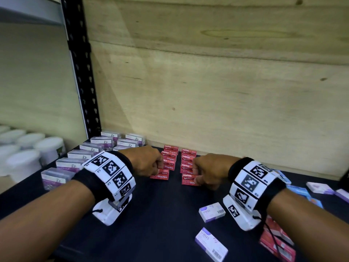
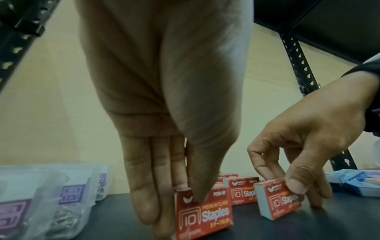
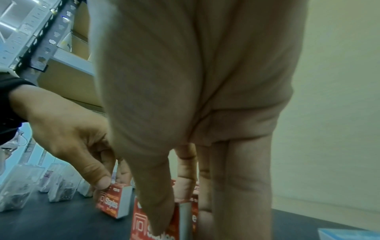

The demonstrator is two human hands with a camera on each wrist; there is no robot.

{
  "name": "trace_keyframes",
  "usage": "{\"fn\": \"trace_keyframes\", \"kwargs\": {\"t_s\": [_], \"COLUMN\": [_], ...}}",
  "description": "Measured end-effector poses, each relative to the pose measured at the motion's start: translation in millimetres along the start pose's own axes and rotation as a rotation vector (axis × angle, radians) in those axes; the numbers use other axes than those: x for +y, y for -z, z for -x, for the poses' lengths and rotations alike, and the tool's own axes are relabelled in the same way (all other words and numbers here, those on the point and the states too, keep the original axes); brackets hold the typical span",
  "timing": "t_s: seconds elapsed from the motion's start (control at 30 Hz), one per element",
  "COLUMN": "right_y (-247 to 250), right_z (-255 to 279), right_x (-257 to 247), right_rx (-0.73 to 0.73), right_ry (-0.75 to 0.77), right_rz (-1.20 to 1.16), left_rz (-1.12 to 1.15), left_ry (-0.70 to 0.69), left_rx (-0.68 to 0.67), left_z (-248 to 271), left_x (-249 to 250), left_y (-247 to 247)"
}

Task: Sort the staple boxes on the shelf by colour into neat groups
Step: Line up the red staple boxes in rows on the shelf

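Red staple boxes stand in two short rows on the dark shelf, near the wooden back wall. My left hand pinches the front red box of the left row between thumb and fingers; the left wrist view shows that box upright on the shelf under my left hand. My right hand pinches the front red box of the right row, seen tilted in the left wrist view. In the right wrist view my right hand holds this box.
Clear boxes with purple labels line the left side. Two lilac staple boxes lie loose at the front. Blue boxes and more red ones lie at the right. White tubs stand beyond the black post.
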State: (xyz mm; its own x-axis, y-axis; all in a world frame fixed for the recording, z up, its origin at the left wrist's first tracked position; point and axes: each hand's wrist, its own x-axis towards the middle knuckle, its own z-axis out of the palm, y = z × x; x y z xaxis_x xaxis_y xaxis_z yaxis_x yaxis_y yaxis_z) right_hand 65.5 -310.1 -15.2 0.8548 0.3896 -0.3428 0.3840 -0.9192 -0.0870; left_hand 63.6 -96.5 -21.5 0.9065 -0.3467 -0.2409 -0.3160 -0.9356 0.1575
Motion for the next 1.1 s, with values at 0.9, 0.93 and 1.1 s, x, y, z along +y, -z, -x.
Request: {"fn": "trace_keyframes", "kwargs": {"t_s": [0.9,0.93,1.1], "right_y": [-7.6,-11.0,-24.5], "right_z": [97.5,103.6,129.0], "right_x": [121.0,125.9,141.1], "right_rx": [-0.029,-0.030,-0.075], "right_ry": [-0.186,-0.186,-0.123], "right_rz": [-0.110,-0.120,-0.223], "left_rz": [-0.110,-0.115,-0.162], "left_ry": [-0.478,-0.506,-0.547], "left_rx": [-0.022,-0.040,-0.057], "left_z": [-5.8,-6.2,-7.0], "left_x": [156.4,165.8,202.8], "left_y": [-11.2,-15.3,-32.9]}}
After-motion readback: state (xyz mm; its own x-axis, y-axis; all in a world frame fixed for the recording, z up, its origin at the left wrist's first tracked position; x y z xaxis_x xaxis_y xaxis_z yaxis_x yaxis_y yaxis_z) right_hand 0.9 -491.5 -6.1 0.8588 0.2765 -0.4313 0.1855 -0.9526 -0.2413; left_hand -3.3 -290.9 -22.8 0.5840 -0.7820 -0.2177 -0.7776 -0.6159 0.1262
